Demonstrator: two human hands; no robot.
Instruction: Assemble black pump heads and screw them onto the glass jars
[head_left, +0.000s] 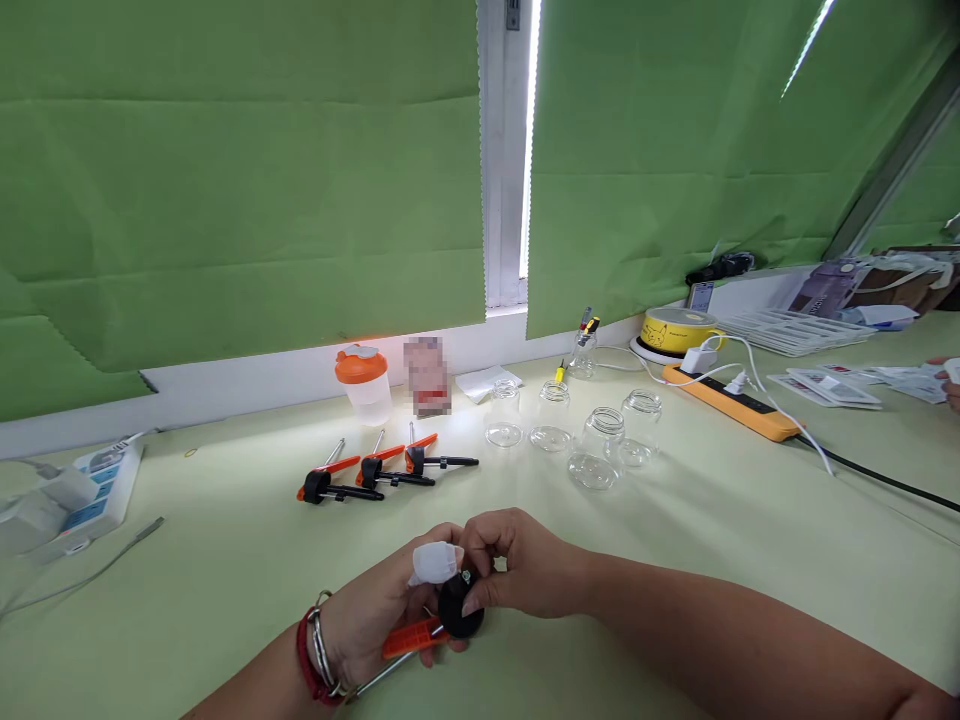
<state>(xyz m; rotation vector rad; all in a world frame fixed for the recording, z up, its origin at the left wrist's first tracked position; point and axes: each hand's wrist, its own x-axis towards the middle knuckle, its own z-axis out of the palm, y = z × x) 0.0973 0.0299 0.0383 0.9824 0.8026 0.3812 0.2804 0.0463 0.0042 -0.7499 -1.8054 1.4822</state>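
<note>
My left hand (pixel 375 610), with a white wrapping on one digit, is closed around a black-and-orange bottle top (pixel 459 612). Its round black cap faces up, and an orange handle and a thin metal rod stick out toward the wrist. From the right, my right hand (pixel 517 565) reaches across, fingers closed in a pinch on the edge of the same cap. What lies under its fingertips is hidden. Beyond my hands, three similar black-and-orange tops (pixel 386 475) with metal rods lie in a row. Several open glass jars (pixel 596 465) stand to the right of them.
Near the wall are an orange-lidded cup (pixel 365 385), a blurred pink packet (pixel 427 378) and screwdrivers in a jar (pixel 583 355). Orange (pixel 739 405) and white (pixel 101 500) power strips with cords flank the work area. At far right another person's hand (pixel 951 380) shows.
</note>
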